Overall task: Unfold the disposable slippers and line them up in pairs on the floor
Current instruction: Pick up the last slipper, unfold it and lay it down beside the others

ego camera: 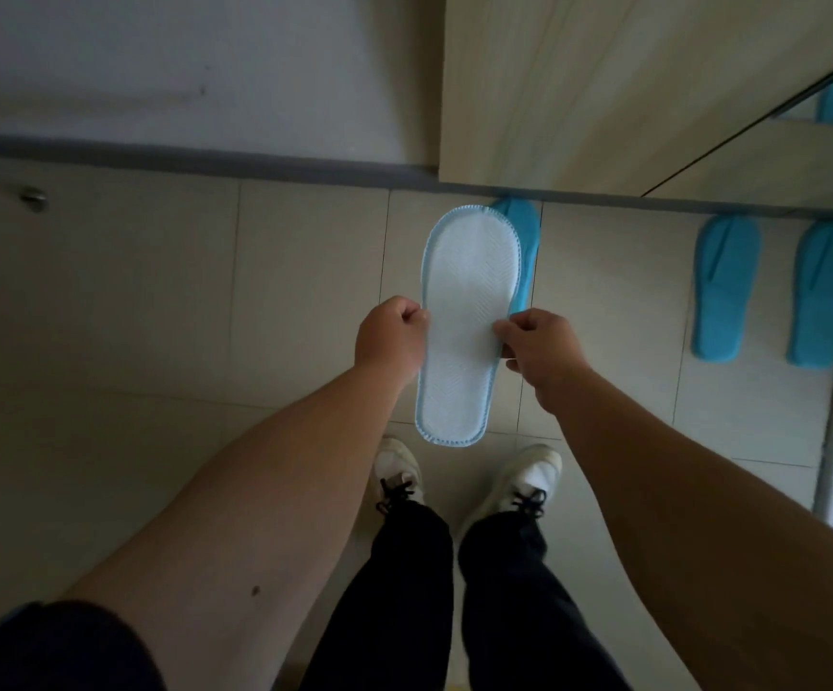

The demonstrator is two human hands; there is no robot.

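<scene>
Here, a pale tiled floor [155, 301] runs up to a grey skirting board and one wooden wardrobe [604, 82] with a mirrored door. Two white lace-up trainers [399, 473] stand on the tiles beneath two bare forearms. Four blue disposable slippers show: three lie on the floor by the wardrobe's base, one [524, 231] partly hidden, two [723, 286] side by side farther right. The fourth slipper [464, 321] is held above the floor, white sole upward, the left hand [389, 336] and right hand [539, 346] each pinching one side edge. No writing is legible.
</scene>
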